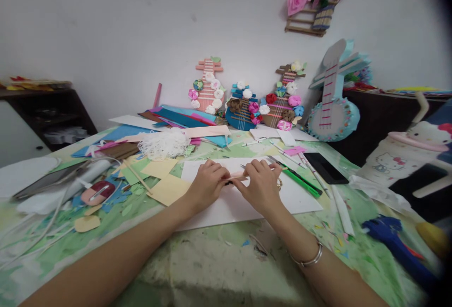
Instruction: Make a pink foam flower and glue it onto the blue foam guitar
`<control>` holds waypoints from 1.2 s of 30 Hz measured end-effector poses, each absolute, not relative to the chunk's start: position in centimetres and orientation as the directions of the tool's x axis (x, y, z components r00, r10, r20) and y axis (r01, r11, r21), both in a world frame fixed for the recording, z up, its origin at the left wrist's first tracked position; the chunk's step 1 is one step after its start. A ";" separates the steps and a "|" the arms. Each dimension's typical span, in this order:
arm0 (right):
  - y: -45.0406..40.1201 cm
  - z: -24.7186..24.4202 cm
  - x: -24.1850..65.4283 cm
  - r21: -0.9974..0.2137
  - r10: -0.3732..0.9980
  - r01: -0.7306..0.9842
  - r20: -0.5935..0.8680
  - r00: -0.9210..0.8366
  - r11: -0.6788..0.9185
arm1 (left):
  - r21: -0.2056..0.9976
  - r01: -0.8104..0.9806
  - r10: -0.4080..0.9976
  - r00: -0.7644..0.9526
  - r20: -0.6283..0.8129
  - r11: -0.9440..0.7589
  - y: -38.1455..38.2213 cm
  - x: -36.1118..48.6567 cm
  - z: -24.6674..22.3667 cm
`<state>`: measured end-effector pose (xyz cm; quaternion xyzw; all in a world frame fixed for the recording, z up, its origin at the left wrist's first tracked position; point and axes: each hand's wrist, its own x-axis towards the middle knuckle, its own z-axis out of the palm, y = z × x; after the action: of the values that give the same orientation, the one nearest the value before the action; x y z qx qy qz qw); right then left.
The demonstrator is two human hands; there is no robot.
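My left hand point(209, 182) and my right hand point(262, 183) are close together over a white sheet point(226, 213) on the table. Between their fingertips is a small strip of pinkish paper point(237, 175), pinched from both sides. A little dark piece shows beneath the left fingertips, too small to name. Scissors, partly hidden, sit at my right hand, with a gold-coloured ring handle beside the palm. A green cutter point(300, 181) lies on the sheet to the right of my right hand.
Left of the sheet are yellow paper pieces point(169, 190), white string point(165, 144) and a cable. A black phone point(325, 167), a blue glue gun point(397, 246) and a large cup point(399, 156) stand or lie right. Decorated paper instruments point(208, 91) lean on the wall behind.
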<state>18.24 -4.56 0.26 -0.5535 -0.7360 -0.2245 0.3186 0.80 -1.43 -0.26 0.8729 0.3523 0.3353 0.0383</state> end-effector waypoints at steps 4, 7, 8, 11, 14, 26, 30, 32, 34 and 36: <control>-4.5 0.1 18.1 -0.014 0.668 0.959 0.721 -0.186 0.282 | 0.364 0.598 0.689 0.509 0.517 -0.714 -1.5 0.9 -0.3; -4.5 0.1 18.1 -0.016 0.657 0.957 0.730 -0.188 0.290 | 0.355 0.618 0.703 0.516 0.490 -0.702 -1.5 0.9 -0.3; -4.5 0.1 18.0 -0.016 0.652 0.956 0.735 -0.188 0.293 | 0.349 0.628 0.708 0.518 0.479 -0.695 -1.5 0.9 -0.2; -4.6 0.2 18.0 -0.009 0.635 0.954 0.749 -0.192 0.299 | 0.341 0.649 0.724 0.521 0.452 -0.680 -1.6 0.9 -0.1; -4.6 0.3 18.0 0.002 0.618 0.952 0.761 -0.200 0.306 | 0.348 0.645 0.725 0.522 0.449 -0.680 -1.6 0.9 0.0; -4.5 0.1 18.0 0.018 0.613 0.952 0.761 -0.212 0.307 | 0.366 0.657 0.748 0.522 0.410 -0.659 -1.4 1.0 -0.2; -4.3 0.0 18.1 -0.008 0.624 0.947 0.754 -0.206 0.321 | 0.362 0.668 0.754 0.509 0.415 -0.650 -1.4 0.9 -0.1; -4.2 -0.1 18.1 -0.023 0.632 0.940 0.746 -0.210 0.340 | 0.361 0.674 0.757 0.499 0.421 -0.645 -1.3 0.8 -0.1; -4.2 -0.1 18.1 -0.031 0.635 0.936 0.742 -0.214 0.351 | 0.363 0.672 0.757 0.496 0.426 -0.645 -1.2 0.7 -0.1; -4.2 -0.2 18.2 -0.030 0.635 0.935 0.742 -0.216 0.353 | 0.368 0.666 0.754 0.498 0.430 -0.649 -1.1 0.6 -0.2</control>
<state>18.16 -4.16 -0.15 -0.5246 -0.7481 -0.2197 0.3419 0.65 -1.12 -0.20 0.8619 0.4116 0.2859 0.0769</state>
